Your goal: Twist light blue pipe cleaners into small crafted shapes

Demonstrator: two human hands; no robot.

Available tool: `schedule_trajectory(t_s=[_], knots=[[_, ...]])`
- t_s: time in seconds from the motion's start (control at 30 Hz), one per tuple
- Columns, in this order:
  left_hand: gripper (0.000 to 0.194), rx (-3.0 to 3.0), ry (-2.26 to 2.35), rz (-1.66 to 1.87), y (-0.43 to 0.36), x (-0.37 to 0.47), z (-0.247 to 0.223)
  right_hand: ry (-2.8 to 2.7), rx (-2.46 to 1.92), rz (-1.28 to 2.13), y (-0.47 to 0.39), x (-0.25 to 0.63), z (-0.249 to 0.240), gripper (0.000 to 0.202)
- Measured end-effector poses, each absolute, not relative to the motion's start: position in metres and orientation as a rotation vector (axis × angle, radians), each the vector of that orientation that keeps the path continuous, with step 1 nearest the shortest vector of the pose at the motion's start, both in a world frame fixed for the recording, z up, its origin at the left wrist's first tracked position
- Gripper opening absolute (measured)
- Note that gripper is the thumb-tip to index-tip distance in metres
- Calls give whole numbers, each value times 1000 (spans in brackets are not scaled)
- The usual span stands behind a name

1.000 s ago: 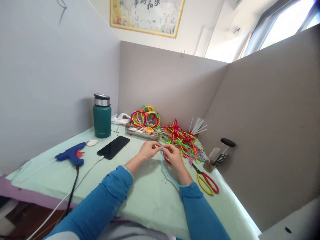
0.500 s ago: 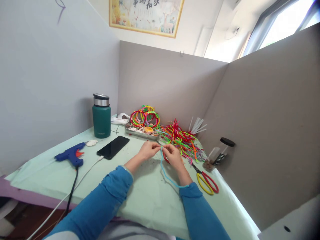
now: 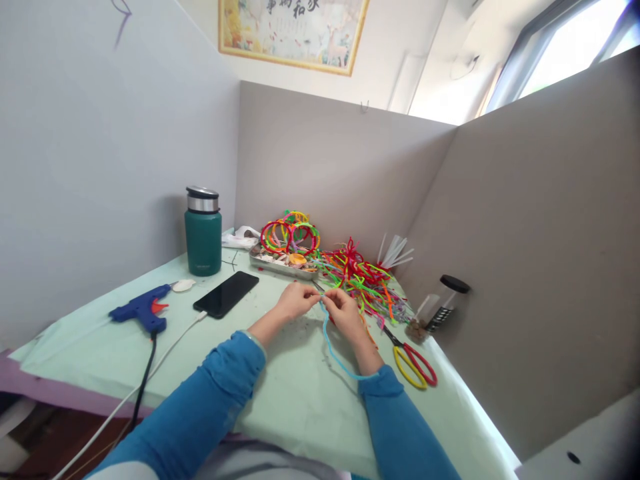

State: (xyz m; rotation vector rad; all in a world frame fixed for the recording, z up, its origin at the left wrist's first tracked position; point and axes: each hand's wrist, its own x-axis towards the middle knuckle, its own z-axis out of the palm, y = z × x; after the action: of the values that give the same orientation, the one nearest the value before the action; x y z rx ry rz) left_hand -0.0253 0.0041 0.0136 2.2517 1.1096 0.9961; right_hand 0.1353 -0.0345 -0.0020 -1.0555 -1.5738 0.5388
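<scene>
A light blue pipe cleaner (image 3: 334, 352) hangs in a curve from my fingertips down to my right sleeve. My left hand (image 3: 299, 299) pinches its upper end, with the fingers pressed together. Close against it, my right hand (image 3: 343, 311) pinches the same end. The fingertips of both hands nearly touch and hide most of what lies between them. Under and behind my right hand, small parts of red and orange strips show. Just beyond my hands lies a tangled pile of colourful pipe cleaners (image 3: 357, 270).
Scissors (image 3: 414, 365) lie right of my right hand. A metal tray (image 3: 285, 267) with bent rings is at the back. Leftward are a phone (image 3: 227, 295), a green bottle (image 3: 203, 243) and a blue glue gun (image 3: 143, 309) with its cord. A clear jar (image 3: 440, 307) stands right.
The light blue pipe cleaner's hanging curve has shifted slightly to the right and down. Less of the red strip shows beside my right hand. Both hands stay almost in place.
</scene>
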Motion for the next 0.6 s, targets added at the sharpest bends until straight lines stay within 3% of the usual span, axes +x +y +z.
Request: schedule_trajectory(t_s=[0.3,0.6], knots=[[30,2332,1119,957,4,-25,14,-1602,-1079,432,-36,135,-1,18],[26,2439,1234,910,-7,-26,22,-1562,-1026,590,-30,136,-8,21]])
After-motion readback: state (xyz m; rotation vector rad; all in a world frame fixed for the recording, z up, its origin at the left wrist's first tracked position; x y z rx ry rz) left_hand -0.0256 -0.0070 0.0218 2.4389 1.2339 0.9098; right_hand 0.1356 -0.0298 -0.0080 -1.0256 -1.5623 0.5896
